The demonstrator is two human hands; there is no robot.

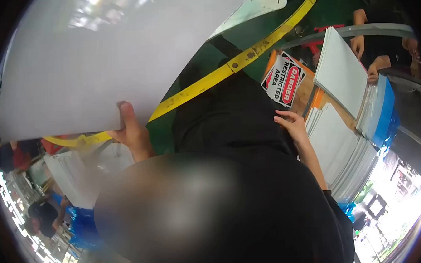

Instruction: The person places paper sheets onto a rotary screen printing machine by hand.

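A large white sheet fills the upper left, and my left hand grips its lower edge, the thumb on the near face. My right hand is raised near my dark clothing, fingers apart and holding nothing. Just above it lies a stack of signs reading "DANGER RESTRICTED AREA". Beside that hand, on the right, stands a stack of white panels.
Yellow floor tape curves across the green floor. At the upper right, a co-worker's hands touch a white panel near blue wrapping. More white panels and another person are at the left.
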